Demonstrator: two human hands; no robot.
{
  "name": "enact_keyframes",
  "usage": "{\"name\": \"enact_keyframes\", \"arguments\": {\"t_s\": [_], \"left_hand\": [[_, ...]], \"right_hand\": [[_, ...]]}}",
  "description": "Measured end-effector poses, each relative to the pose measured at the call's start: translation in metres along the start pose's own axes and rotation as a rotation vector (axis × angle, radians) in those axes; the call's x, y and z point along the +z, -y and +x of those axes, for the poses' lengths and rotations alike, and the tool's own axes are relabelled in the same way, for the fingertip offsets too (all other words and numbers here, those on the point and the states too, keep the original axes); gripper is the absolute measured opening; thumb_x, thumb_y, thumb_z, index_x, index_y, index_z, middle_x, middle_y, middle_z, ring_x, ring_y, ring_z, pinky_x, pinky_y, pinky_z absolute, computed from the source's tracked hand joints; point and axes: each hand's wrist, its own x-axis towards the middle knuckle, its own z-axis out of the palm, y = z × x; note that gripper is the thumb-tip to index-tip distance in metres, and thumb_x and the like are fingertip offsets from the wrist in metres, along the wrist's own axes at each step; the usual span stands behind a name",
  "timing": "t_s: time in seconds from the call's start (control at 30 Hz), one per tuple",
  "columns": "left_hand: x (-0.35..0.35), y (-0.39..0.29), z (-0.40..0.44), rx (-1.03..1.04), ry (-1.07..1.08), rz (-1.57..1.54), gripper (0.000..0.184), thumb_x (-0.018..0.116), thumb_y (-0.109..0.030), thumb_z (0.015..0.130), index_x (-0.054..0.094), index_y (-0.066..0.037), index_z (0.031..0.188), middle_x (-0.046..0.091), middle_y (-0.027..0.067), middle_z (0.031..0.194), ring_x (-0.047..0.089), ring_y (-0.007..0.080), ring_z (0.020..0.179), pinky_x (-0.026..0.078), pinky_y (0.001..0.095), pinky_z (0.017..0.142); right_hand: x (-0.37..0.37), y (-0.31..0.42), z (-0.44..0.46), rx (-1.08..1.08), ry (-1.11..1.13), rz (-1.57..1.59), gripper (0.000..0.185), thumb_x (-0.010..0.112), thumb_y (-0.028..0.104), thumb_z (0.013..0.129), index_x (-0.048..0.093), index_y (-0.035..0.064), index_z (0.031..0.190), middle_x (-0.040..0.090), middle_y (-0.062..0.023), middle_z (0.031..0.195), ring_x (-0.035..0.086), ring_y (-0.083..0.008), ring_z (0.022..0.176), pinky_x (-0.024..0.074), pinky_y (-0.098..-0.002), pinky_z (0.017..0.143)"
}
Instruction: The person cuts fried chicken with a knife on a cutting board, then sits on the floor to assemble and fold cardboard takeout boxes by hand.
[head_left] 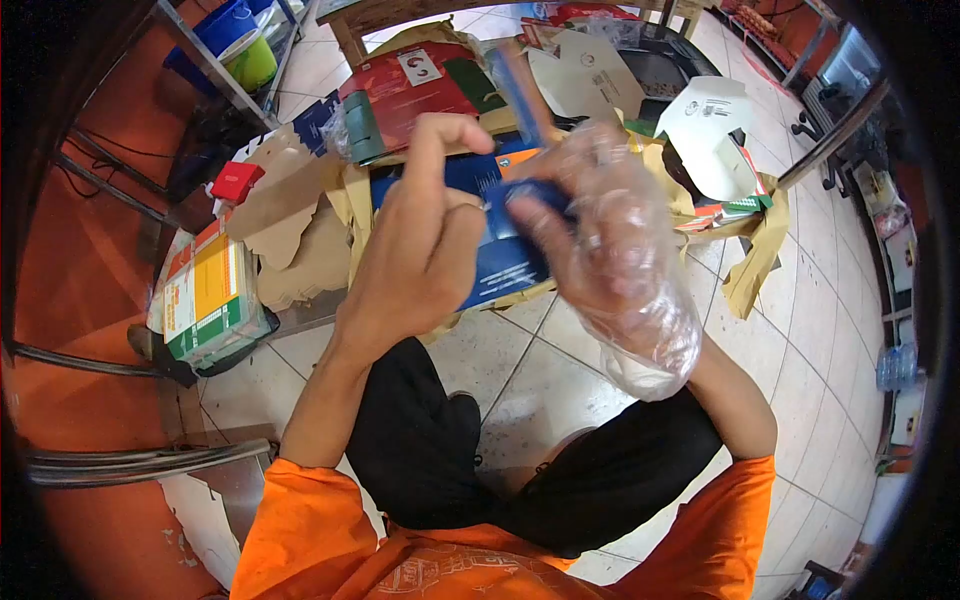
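My bare left hand (415,235) is over the blue printed card (500,265), its fingers bent and the index finger raised in a hook. Whatever its thumb and fingertips may hold is too small to tell. My right hand (615,225) wears a clear plastic glove and is blurred by motion. Between its thumb and fingers it grips a dark blue piece (540,200), just right of my left hand. A blurred blue and brown strip (522,92) stands up behind the right hand. Brown paper (350,200) lies around the card.
Behind lie a red and green flat carton (415,85) and white cartons (585,75) (705,130). A wrapped stack of printed cartons (210,295), brown cardboard (285,200) and a red box (237,181) are at the left. Metal shelf frames stand at both sides.
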Motion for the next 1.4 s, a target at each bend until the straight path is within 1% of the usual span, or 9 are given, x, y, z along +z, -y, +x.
{"name": "enact_keyframes", "arguments": {"t_s": [0.2,0.43,0.53,0.6,0.77,0.9,0.97,1.03,1.4], "left_hand": [[-0.010,0.005,0.000,-0.097,-0.077,-0.219,0.034,0.040,-0.007,0.086,0.045,-0.002,0.118,0.050,0.0079,0.105,0.051,0.0084,0.071,0.043,0.0219,0.067],[-0.041,0.013,0.009,-0.324,0.000,-0.395,0.038,0.042,-0.030,0.103,0.062,0.002,0.106,0.058,0.0006,0.061,0.050,0.0053,0.051,0.038,0.0194,0.053],[-0.065,0.036,0.000,-0.386,0.117,-0.304,0.054,0.046,-0.045,0.103,0.064,0.005,0.110,0.067,0.0073,0.078,0.063,0.0126,0.068,0.049,0.0229,0.065],[-0.062,0.035,-0.007,-0.263,-0.034,-1.021,0.068,0.053,-0.055,0.098,0.056,0.007,0.127,0.069,0.0133,0.104,0.067,0.0207,0.096,0.053,0.0315,0.087],[-0.024,-0.002,-0.001,0.056,0.026,-1.274,0.066,0.060,-0.045,0.097,0.045,0.004,0.139,0.064,0.0120,0.121,0.062,0.0204,0.112,0.049,0.0353,0.099],[-0.011,-0.012,0.005,-0.217,-0.372,-0.835,0.038,0.056,-0.030,0.101,0.053,-0.003,0.128,0.066,0.0076,0.115,0.065,0.0144,0.100,0.053,0.0308,0.089],[-0.007,-0.011,0.008,-0.266,-0.378,-0.839,0.031,0.055,-0.026,0.102,0.055,-0.005,0.125,0.066,0.0063,0.112,0.066,0.0128,0.096,0.054,0.0290,0.086],[-0.003,-0.009,0.009,-0.316,-0.495,-0.784,0.029,0.054,-0.027,0.102,0.055,-0.006,0.122,0.066,0.0061,0.110,0.067,0.0138,0.091,0.055,0.0271,0.083],[-0.003,-0.005,0.007,-0.178,-0.309,-1.103,0.041,0.055,-0.022,0.102,0.046,0.004,0.132,0.062,0.0201,0.122,0.066,0.0273,0.107,0.054,0.0400,0.095]], "right_hand": [[-0.010,0.007,-0.004,-0.070,0.269,0.123,0.049,0.081,0.026,0.076,0.065,0.0026,0.117,0.061,-0.0161,0.099,0.059,-0.0362,0.096,0.0473,-0.0438,0.085],[-0.035,0.009,0.000,-0.005,0.446,-0.054,0.084,0.092,0.040,0.061,0.056,0.0041,0.128,0.062,-0.0156,0.107,0.060,-0.0353,0.104,0.0474,-0.0436,0.094],[-0.056,-0.011,0.000,0.379,0.142,0.472,0.068,0.086,0.044,0.072,0.058,0.0065,0.122,0.067,-0.0124,0.104,0.066,-0.0258,0.103,0.0546,-0.0378,0.092],[-0.080,-0.040,-0.008,0.778,0.111,0.553,0.097,0.069,0.062,0.081,0.039,-0.0040,0.145,0.057,-0.0191,0.130,0.057,-0.0281,0.121,0.0433,-0.0356,0.107],[-0.056,-0.030,-0.002,1.022,-0.145,0.686,0.080,0.062,0.049,0.093,0.034,0.0006,0.150,0.055,-0.0254,0.133,0.055,-0.0344,0.123,0.0391,-0.0377,0.111],[-0.031,-0.054,-0.026,0.357,0.114,-0.143,0.053,0.059,0.026,0.098,0.045,0.0142,0.148,0.058,-0.0239,0.128,0.056,-0.0356,0.122,0.0450,-0.0409,0.105],[-0.023,-0.014,-0.001,0.298,-0.074,0.146,0.050,0.067,0.048,0.090,0.067,0.0113,0.125,0.063,-0.0191,0.114,0.059,-0.0244,0.105,0.0488,-0.0379,0.092],[-0.029,0.009,0.000,-0.053,0.208,-0.033,0.051,0.078,0.035,0.081,0.066,0.0135,0.126,0.054,-0.0177,0.133,0.056,-0.0337,0.120,0.0474,-0.0422,0.099],[0.012,0.018,-0.008,-0.213,-0.030,-0.015,0.049,0.082,0.021,0.077,0.064,0.0050,0.119,0.050,-0.0201,0.138,0.049,-0.0372,0.127,0.0374,-0.0469,0.108]]}}
